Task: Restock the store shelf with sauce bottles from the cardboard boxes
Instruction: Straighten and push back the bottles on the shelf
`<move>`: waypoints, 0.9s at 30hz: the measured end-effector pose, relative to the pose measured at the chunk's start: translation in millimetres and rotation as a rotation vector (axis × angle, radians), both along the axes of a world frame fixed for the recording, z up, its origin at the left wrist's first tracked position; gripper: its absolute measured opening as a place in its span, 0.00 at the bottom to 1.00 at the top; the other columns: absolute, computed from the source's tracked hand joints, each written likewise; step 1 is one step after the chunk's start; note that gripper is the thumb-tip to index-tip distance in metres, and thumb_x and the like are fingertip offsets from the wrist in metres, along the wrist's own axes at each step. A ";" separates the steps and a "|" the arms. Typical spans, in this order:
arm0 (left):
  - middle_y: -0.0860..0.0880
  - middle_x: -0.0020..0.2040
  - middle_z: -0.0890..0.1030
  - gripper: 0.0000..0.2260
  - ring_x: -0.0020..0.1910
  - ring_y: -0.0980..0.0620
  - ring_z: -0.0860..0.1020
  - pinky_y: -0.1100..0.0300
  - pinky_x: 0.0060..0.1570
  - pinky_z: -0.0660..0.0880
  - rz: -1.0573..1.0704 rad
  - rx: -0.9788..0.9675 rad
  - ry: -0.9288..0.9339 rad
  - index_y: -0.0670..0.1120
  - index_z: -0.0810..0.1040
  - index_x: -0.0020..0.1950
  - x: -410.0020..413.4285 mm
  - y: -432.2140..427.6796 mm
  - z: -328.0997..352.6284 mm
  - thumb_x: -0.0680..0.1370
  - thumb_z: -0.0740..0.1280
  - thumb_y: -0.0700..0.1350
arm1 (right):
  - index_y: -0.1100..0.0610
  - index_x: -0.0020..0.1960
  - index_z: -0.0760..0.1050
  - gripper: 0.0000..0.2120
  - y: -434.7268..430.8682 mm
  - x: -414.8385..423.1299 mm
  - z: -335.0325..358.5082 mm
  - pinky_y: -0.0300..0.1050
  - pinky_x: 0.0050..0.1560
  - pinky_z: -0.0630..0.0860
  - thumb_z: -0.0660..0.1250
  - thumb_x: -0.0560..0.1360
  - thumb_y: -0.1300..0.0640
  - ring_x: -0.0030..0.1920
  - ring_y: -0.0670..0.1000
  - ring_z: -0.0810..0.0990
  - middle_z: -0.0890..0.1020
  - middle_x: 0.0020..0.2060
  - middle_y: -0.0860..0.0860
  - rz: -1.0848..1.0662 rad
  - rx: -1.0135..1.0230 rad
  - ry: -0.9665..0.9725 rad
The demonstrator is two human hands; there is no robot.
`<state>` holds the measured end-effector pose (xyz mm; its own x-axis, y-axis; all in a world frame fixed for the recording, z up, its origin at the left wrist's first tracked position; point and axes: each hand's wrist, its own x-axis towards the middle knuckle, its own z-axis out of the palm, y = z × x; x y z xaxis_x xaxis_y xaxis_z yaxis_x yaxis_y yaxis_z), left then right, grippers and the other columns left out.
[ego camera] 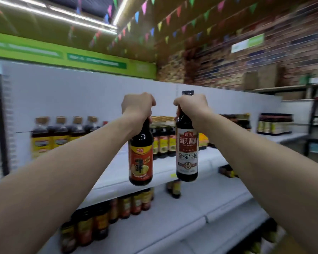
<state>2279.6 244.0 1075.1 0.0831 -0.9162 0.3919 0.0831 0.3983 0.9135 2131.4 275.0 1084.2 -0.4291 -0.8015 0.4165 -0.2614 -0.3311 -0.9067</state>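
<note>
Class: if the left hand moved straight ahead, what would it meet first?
Probably the yellow-label bottles behind its orange-label bottle; the left hand itself faces only the white back panel. Depth is unclear.

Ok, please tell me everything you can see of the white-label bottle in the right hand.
The bottle is tall, dark and glossy, glass or plastic, I cannot tell. A white label with a red-brown band and Chinese characters covers its body. Its dark cap shows above the right hand, which grips the neck. It hangs upright in the air before the white shelf, touching nothing else, and apart from the orange-label bottle in the left hand.
</note>
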 end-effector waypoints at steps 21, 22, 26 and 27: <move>0.44 0.26 0.72 0.10 0.21 0.45 0.71 0.51 0.35 0.74 -0.600 0.001 -0.071 0.37 0.82 0.49 -490.4 -134.0 -13.6 0.71 0.65 0.38 | 0.62 0.37 0.77 0.06 -74.7 -442.8 -22.3 0.46 0.32 0.80 0.69 0.72 0.63 0.26 0.55 0.80 0.79 0.27 0.56 -0.596 0.065 0.044; 0.44 0.25 0.72 0.10 0.21 0.45 0.71 0.50 0.36 0.74 -0.605 0.000 -0.072 0.37 0.82 0.49 -508.5 -145.2 -11.4 0.71 0.66 0.38 | 0.62 0.38 0.77 0.04 -85.0 -460.7 -21.7 0.49 0.36 0.81 0.69 0.71 0.63 0.29 0.56 0.81 0.79 0.28 0.56 -0.606 0.063 0.044; 0.46 0.20 0.70 0.09 0.21 0.46 0.70 0.50 0.36 0.74 -0.606 0.003 -0.079 0.36 0.81 0.49 -568.2 -187.0 -2.8 0.71 0.66 0.37 | 0.62 0.39 0.78 0.03 -119.1 -524.2 -20.8 0.52 0.43 0.83 0.70 0.70 0.62 0.33 0.57 0.82 0.80 0.32 0.58 -0.633 0.041 0.035; 0.47 0.20 0.69 0.09 0.21 0.46 0.70 0.50 0.36 0.74 -0.603 0.000 -0.073 0.36 0.81 0.49 -579.7 -197.7 -1.1 0.72 0.66 0.37 | 0.62 0.40 0.78 0.03 -127.0 -538.9 -21.0 0.52 0.43 0.83 0.70 0.71 0.62 0.33 0.57 0.82 0.81 0.33 0.59 -0.628 0.043 0.032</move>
<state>1699.9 46.3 1074.0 -0.4778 -0.7936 0.3768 0.2309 0.3004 0.9254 1592.4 148.0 1063.2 -0.8110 -0.4175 0.4099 -0.4215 -0.0690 -0.9042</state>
